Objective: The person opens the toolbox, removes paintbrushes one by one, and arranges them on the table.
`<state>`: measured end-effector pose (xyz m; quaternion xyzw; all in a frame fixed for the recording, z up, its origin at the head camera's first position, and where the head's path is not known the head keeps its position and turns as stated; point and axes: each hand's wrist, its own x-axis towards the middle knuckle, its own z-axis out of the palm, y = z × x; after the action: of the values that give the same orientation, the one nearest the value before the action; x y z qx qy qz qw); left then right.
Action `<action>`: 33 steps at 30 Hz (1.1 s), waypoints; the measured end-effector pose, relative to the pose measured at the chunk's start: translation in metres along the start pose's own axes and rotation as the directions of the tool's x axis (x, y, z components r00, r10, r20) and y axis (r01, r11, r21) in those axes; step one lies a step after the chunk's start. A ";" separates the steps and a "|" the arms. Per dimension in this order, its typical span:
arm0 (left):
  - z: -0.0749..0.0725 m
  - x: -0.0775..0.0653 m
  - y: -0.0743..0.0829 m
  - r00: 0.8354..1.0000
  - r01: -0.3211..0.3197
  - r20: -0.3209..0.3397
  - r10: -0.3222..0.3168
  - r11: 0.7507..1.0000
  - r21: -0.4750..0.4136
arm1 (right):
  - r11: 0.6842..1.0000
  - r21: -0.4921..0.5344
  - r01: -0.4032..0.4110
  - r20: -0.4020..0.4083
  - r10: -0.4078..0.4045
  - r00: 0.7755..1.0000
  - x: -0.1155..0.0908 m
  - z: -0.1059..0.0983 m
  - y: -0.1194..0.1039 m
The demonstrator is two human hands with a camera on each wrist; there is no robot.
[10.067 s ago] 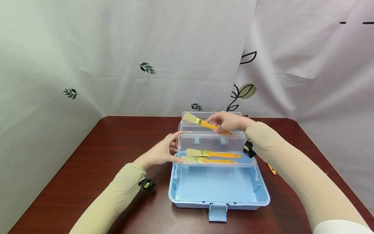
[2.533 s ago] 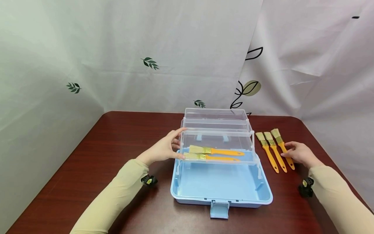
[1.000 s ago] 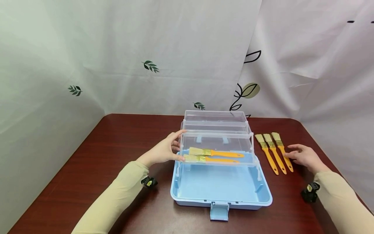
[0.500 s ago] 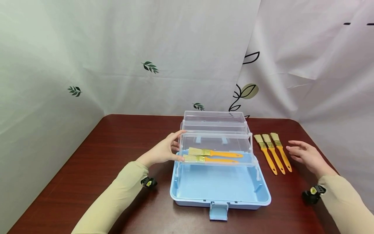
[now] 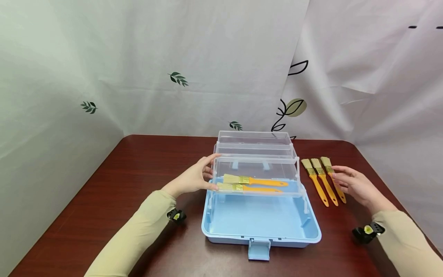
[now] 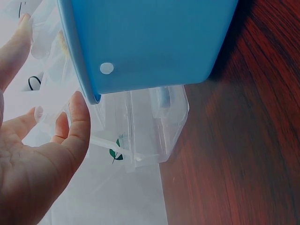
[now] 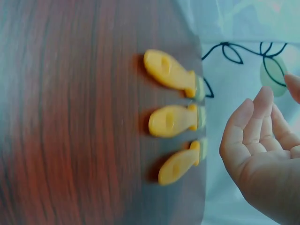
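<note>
My left hand (image 5: 192, 179) grips the left end of a clear plastic tray (image 5: 294, 191), thumb at its lower corner and index finger at its upper edge. In that tray lie two paintbrushes with yellow handles, an upper paintbrush (image 5: 266, 182) and a lower paintbrush (image 5: 261, 189). Beneath is the open light-blue toolbox (image 5: 256, 219). Three matching paintbrushes lie side by side on the table: left (image 5: 319, 189), middle (image 5: 327, 185) and right (image 5: 326, 162). My right hand (image 5: 360, 188), holding nothing, hovers with loose fingers overlapping the right paintbrush in the head view.
Clear upper trays and the lid (image 5: 254, 137) stand raised behind the held tray. A blue latch (image 5: 259, 250) hangs at the toolbox's front. The dark wooden table (image 5: 138, 169) ends at a pale curtain (image 5: 207, 57) with leaf prints.
Ten seconds ago my right hand held a paintbrush above the tray; three now lie at right. It let go of the right paintbrush, drew away rightward, then came back left. My left hand kept its grip.
</note>
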<state>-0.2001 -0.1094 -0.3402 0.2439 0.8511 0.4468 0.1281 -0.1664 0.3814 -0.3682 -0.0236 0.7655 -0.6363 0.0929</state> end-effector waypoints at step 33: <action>-0.001 0.002 -0.003 1.000 -0.027 0.011 0.027 0.999 -0.018 | 0.936 -0.325 0.137 0.166 -0.086 0.982 0.000 0.070 -0.073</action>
<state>-0.2032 -0.1099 -0.3419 0.2567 0.8429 0.4549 0.1289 -0.1607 0.2992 -0.3088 -0.1299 0.8508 -0.4975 0.1083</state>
